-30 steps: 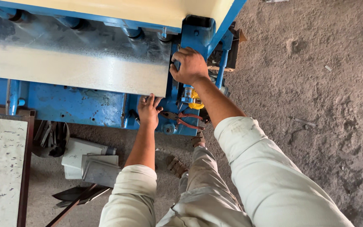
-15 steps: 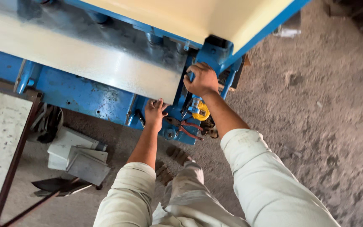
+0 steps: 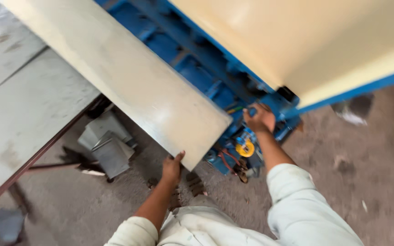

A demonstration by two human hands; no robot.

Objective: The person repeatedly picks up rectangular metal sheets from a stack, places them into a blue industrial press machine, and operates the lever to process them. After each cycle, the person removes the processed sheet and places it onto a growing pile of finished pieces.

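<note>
I see a metal workshop: blue sheet-metal machine [image 3: 215, 77] at twelve o'clock, steel sheet [image 3: 128, 86], dirt floor [image 3: 370, 182] at four.

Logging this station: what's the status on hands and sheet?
Left hand grips the metal sheet at its near corner. Right hand closed on a part of the blue machine. Metal offcuts on the floor below.
</note>
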